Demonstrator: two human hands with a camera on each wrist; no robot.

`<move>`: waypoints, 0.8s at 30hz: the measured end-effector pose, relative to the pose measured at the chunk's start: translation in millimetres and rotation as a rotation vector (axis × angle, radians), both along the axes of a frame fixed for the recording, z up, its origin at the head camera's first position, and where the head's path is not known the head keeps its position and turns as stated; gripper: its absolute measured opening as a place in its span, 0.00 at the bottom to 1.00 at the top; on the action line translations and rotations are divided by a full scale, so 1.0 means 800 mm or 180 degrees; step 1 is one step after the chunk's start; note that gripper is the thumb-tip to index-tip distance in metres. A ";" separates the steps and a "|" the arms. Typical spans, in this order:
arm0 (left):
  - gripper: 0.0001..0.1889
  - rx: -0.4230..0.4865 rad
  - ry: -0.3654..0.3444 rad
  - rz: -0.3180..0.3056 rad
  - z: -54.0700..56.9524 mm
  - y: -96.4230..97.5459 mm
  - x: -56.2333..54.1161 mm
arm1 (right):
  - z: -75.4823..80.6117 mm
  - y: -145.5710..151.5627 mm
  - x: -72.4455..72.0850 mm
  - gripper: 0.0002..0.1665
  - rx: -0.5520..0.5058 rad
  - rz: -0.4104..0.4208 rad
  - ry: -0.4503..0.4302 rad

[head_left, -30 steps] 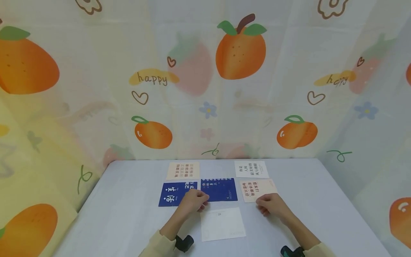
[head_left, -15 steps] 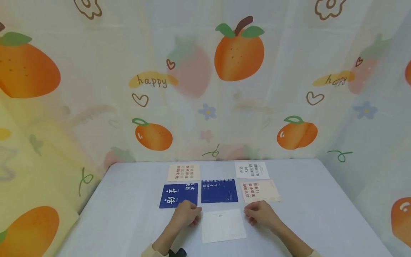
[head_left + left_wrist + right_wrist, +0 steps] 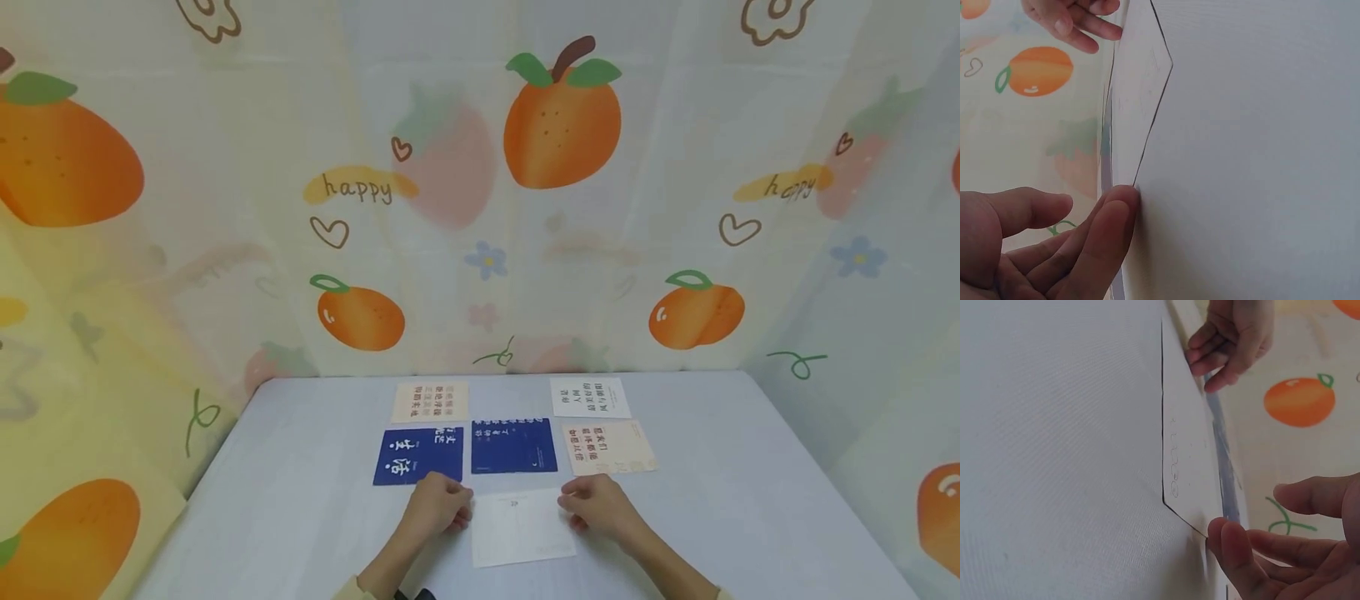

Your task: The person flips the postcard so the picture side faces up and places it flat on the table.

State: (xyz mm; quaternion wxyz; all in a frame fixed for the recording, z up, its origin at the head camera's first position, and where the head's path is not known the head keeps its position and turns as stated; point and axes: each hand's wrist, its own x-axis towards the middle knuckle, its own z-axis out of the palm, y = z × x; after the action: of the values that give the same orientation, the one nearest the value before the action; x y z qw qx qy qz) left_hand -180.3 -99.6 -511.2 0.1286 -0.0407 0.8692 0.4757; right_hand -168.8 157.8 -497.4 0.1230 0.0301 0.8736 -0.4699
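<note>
A white postcard lies flat at the near middle of the table, small print at its top. My left hand is at its left edge; in the left wrist view the fingertips meet the card's edge while the thumb stands apart. On the opposite side, my right hand is at the card's upper right corner. The right wrist view shows its fingertips right at the edge, with the thumb held away from them. Neither hand has the card pinched between thumb and fingers.
Behind the white card lie two dark blue cards, one left and one central. A cream card with red writing is to the right. Farther back are another cream card and a white card. A fruit-print curtain borders the table.
Both hands have come back toward me from the blue and cream cards to the sides of the white postcard. The right hand has also moved left. The cards keep their places.
</note>
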 end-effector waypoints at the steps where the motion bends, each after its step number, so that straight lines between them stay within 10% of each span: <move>1: 0.11 0.0015 -0.0002 -0.0008 -0.001 0.000 0.000 | 0.000 0.000 0.000 0.18 -0.0018 -0.0004 -0.0016; 18: 0.09 0.0264 -0.0141 -0.0032 -0.005 -0.001 0.000 | -0.014 0.014 -0.012 0.19 -0.0957 0.0075 -0.0525; 24: 0.10 0.0161 -0.0097 -0.0061 -0.002 -0.004 0.001 | -0.016 0.007 -0.011 0.18 -0.0770 0.0154 -0.0449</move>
State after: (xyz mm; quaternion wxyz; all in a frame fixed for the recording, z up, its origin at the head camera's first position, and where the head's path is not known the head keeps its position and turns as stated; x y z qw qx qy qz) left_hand -179.7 -102.9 -513.1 0.1474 -0.0363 0.8552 0.4956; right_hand -177.6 163.6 -510.1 0.1981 0.0268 0.8003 -0.5653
